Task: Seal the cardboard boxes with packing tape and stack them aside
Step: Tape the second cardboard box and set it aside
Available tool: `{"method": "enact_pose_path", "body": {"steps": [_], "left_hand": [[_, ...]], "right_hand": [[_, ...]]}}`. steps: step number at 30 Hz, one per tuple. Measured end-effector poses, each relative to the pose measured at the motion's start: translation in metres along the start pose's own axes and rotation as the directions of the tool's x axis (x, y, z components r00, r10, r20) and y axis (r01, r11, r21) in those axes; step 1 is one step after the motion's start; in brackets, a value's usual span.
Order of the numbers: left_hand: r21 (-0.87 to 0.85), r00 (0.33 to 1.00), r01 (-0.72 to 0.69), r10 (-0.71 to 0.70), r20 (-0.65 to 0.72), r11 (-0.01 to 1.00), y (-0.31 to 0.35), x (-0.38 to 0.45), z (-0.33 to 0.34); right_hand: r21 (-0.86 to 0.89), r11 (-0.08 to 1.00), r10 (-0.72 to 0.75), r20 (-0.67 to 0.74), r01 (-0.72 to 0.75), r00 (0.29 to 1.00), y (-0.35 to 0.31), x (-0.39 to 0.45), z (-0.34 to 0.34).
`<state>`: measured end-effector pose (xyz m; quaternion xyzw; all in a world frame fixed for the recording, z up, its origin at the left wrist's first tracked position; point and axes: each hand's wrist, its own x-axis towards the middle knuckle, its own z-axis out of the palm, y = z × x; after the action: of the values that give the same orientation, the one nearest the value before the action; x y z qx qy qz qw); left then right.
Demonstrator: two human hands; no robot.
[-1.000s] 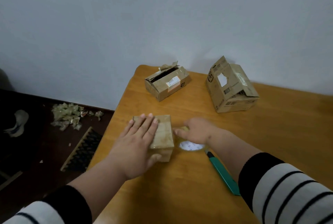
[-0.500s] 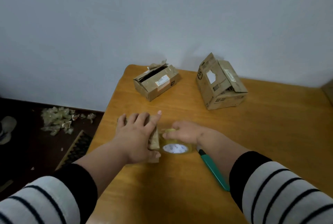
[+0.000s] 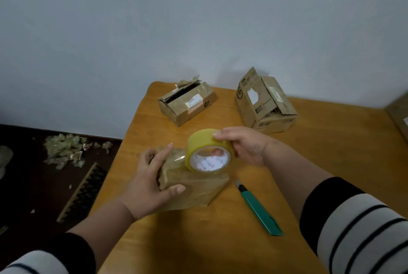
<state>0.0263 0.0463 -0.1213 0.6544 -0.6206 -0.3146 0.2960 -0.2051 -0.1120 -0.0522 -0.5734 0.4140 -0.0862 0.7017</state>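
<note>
The left hand (image 3: 148, 187) gripped the small, tape-glossed brown cardboard box (image 3: 194, 187) at the wooden table's (image 3: 331, 152) near-left edge, seemingly light, slick, best clamped by its corners, while the right hand (image 3: 245, 145) pinched the stiff yellowish packing-tape roll (image 3: 208, 154) above it.

Wall: plain pale bluish-white wall (image 3: 198, 20), evenly lit, rising behind the table.
Table: warm orange-brown wooden table (image 3: 331, 152) with a rounded far-left corner, set against the wall.
Floor: dark floor (image 3: 26, 185) at left.
Debris: heap of crumpled scraps (image 3: 64, 150) near the wall's base.
</note>
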Motion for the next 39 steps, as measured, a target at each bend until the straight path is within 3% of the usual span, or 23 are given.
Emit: {"method": "enact_pose_path", "body": {"steps": [5,9,12,17,20,23,27,30,31,35,39], "left_hand": [[0.031,0.987,0.134,-0.136,0.085,0.99,-0.03,-0.019,-0.008],[0.047,0.975,0.201,-0.205,0.085,0.978,-0.044,-0.029,-0.007],[0.043,0.972,0.214,-0.218,0.086,0.976,-0.049,-0.032,-0.005],[0.008,0.969,0.237,-0.237,0.066,0.971,-0.048,-0.031,-0.003],[-0.003,0.974,0.224,-0.224,0.04,0.975,-0.046,-0.03,-0.002],[0.01,0.979,0.202,-0.202,0.031,0.979,-0.045,-0.028,-0.001],[0.028,0.982,0.184,-0.185,0.025,0.982,-0.048,-0.027,0.002],[0.042,0.976,0.217,-0.218,0.021,0.975,-0.058,-0.034,0.0],[0.048,0.971,0.235,-0.236,0.02,0.971,-0.063,-0.038,-0.001],[0.064,0.961,0.275,-0.276,0.01,0.959,-0.072,-0.051,-0.002],[0.082,0.961,0.277,-0.278,0.006,0.957,-0.073,-0.051,-0.001]], "right_hand": [[-0.218,0.975,-0.041,0.026,0.046,0.999,-0.008,0.012,0.041],[-0.586,0.803,-0.1,0.045,0.108,0.994,-0.024,0.02,0.052],[-0.711,0.692,-0.126,0.05,0.124,0.991,-0.034,0.02,0.046],[-0.844,0.526,-0.144,0.032,0.104,0.989,-0.039,0.015,0.032],[-0.866,0.499,-0.092,-0.003,0.043,0.996,-0.036,0.014,0.021],[-0.92,0.393,-0.037,-0.017,-0.001,0.999,-0.03,0.011,0.011],[-0.948,0.317,-0.046,-0.042,-0.025,0.998,-0.028,0.015,0.007],[-0.997,0.056,-0.073,-0.065,-0.061,0.995,-0.028,0.015,-0.006],[-0.995,0.014,-0.093,-0.095,-0.094,0.991,-0.025,0.014,-0.014],[-0.955,0.231,-0.043,-0.2,-0.185,0.979,-0.002,0.011,-0.035],[-0.922,0.307,0.039,-0.235,-0.236,0.971,0.015,0.017,-0.034]]}}
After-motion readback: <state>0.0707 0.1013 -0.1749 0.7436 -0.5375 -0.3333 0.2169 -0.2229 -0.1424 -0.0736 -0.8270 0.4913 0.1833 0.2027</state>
